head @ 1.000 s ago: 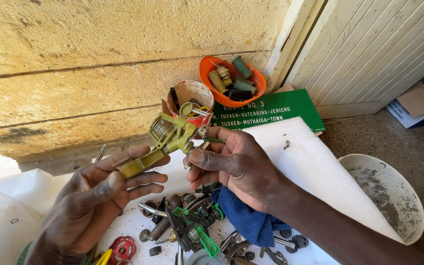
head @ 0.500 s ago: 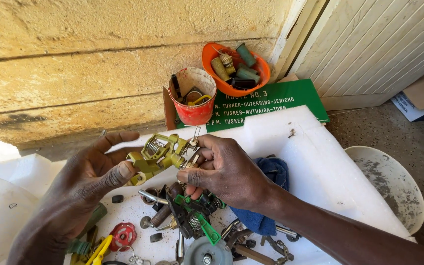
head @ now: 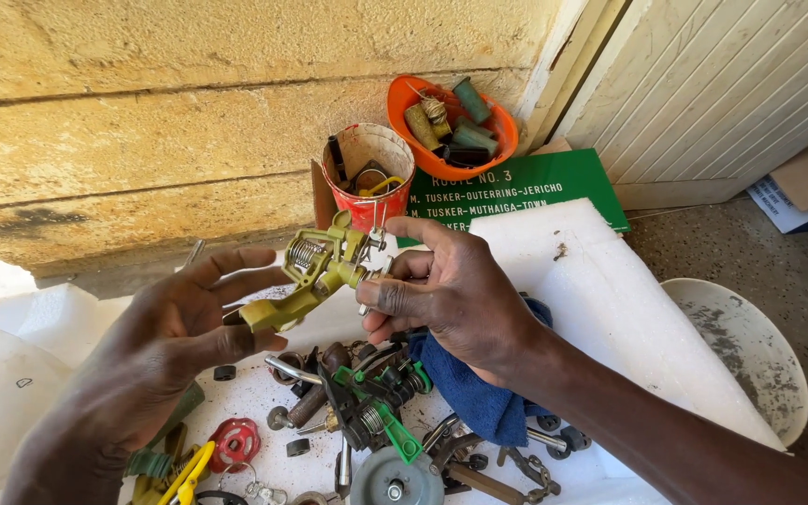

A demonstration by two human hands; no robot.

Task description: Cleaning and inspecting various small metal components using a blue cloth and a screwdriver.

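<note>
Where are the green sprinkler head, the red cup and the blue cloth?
Sprinkler head [head: 315, 266]: head view, on its green body beside the spring.
Red cup [head: 367, 178]: head view, on its front wall.
Blue cloth [head: 474, 402]: head view, on the fold under the right wrist.

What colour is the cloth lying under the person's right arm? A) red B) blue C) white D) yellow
B: the crumpled cloth showing beneath the right hand and forearm is plainly blue, lying on the white sheet among the metal parts.
</note>
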